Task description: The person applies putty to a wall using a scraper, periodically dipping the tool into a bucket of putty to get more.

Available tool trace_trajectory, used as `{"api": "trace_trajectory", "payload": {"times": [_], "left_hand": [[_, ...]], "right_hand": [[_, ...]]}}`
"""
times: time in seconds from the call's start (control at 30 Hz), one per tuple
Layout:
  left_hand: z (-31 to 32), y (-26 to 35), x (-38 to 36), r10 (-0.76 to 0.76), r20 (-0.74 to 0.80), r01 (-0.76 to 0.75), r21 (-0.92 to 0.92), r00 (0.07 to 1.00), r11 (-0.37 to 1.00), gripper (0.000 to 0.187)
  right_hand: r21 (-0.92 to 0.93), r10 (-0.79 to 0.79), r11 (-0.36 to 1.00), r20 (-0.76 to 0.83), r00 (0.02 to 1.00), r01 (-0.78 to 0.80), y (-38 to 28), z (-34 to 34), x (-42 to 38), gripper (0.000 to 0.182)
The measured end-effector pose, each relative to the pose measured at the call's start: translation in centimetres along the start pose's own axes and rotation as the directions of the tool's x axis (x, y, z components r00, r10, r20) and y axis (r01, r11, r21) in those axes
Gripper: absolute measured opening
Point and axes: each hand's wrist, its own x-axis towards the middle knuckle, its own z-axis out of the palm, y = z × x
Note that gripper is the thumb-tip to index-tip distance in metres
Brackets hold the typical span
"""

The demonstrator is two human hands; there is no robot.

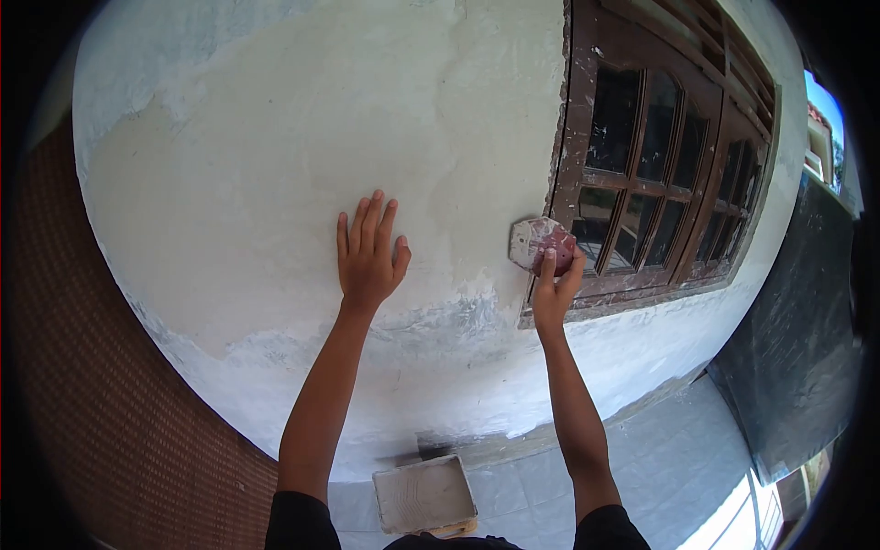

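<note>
My left hand rests with fingers stretched out against the patchy cream-and-white wall. My right hand grips a flat, many-sided maroon piece smeared with white, thumb across its near face. That piece is against the wall at the left edge of the brown wooden window frame; its exact kind I cannot tell. Rough, uneven wall coating borders the frame there. Below my hands the coating ends in a ragged edge above a whiter band.
A rectangular paint tray with pale residue sits low between my arms. Grey sheeting covers the ground along the wall. To the left is a brown woven-textured surface; a dark panel leans at the right. The window has several glass panes.
</note>
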Motion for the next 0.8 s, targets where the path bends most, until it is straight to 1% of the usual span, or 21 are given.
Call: {"api": "trace_trajectory", "payload": {"times": [0.07,0.1,0.13,0.2,0.23,0.3,0.33,0.37,0.4,0.47,0.5,0.57,0.6,0.67,0.7,0.73,0.8], "left_hand": [[0.0,-0.1,0.1,0.004,0.001,-0.004,0.003,1.0,1.0,0.053],[0.0,-0.1,0.1,0.007,-0.006,-0.007,0.007,1.0,1.0,0.052],[0.1,0.0,0.1,0.009,-0.011,-0.009,0.009,1.0,1.0,0.052],[0.0,0.0,0.1,0.007,-0.009,-0.007,0.001,1.0,1.0,0.052],[0.0,0.0,0.1,0.006,-0.01,-0.006,0.001,1.0,1.0,0.052],[-0.1,0.0,0.0,0.01,-0.006,-0.01,0.001,1.0,1.0,0.052],[-0.1,-0.1,0.1,0.013,-0.005,-0.013,0.004,1.0,1.0,0.052],[-0.1,-0.1,0.1,0.013,-0.008,-0.013,0.006,1.0,1.0,0.052],[0.0,-0.1,0.1,0.011,-0.007,-0.011,0.006,1.0,1.0,0.052],[0.0,-0.1,0.1,0.008,-0.005,-0.008,0.005,1.0,1.0,0.052],[0.0,-0.1,0.1,0.006,-0.002,-0.006,0.004,1.0,1.0,0.052],[0.0,0.0,0.1,0.005,-0.001,-0.005,0.001,1.0,1.0,0.051],[0.1,-0.1,0.1,0.002,0.001,-0.002,0.006,1.0,1.0,0.051],[0.0,0.0,0.0,-0.001,0.004,0.001,0.01,1.0,1.0,0.051],[0.0,0.0,0.1,0.0,0.001,0.0,0.009,1.0,1.0,0.051],[0.0,0.0,0.1,0.0,0.001,0.0,0.006,1.0,1.0,0.051],[0.1,0.0,0.1,0.003,0.0,-0.003,0.002,1.0,1.0,0.051]], "right_hand": [[0.072,-0.039,0.997,0.058,0.998,0.035,-0.6,0.6,0.0,0.031],[-0.2,-0.242,0.941,0.162,0.957,0.272,-0.2,0.7,-0.4,0.032],[-0.274,-0.298,0.884,0.295,0.908,0.379,-1.0,1.1,-1.0,0.031],[-0.264,-0.337,0.83,0.464,0.819,0.492,-2.4,2.2,-1.7,0.031],[-0.268,-0.334,0.83,0.463,0.821,0.489,-2.4,2.3,-1.6,0.031],[-0.342,-0.304,0.829,0.387,0.87,0.442,-2.4,2.9,-0.9,0.031],[-0.341,-0.305,0.829,0.387,0.87,0.443,-2.1,2.9,-0.2,0.031],[-0.351,-0.316,0.856,0.226,0.921,0.38,-1.5,2.5,0.9,0.032],[-0.349,-0.316,0.882,0.059,0.947,0.316,-1.0,2.0,1.9,0.032],[-0.322,-0.196,0.935,-0.12,0.973,0.149,-0.5,0.8,3.6,0.032],[-0.324,-0.194,0.935,-0.12,0.974,0.147,-0.5,0.2,3.9,0.032],[-0.033,-0.048,0.999,-0.247,0.968,0.041,-1.3,-0.5,4.4,0.032],[-0.034,-0.05,0.998,-0.248,0.968,0.043,-1.4,-0.6,4.4,0.032],[-0.149,-0.172,0.978,-0.169,0.97,0.147,-1.6,-0.9,3.9,0.03],[0.018,-0.037,0.999,-0.065,0.997,0.038,-0.9,-0.7,3.3,0.03],[0.017,-0.037,0.999,-0.067,0.997,0.039,-0.5,-0.2,2.7,0.03],[-0.213,-0.199,0.95,0.145,0.969,0.227,-0.3,1.1,1.4,0.032]]}}
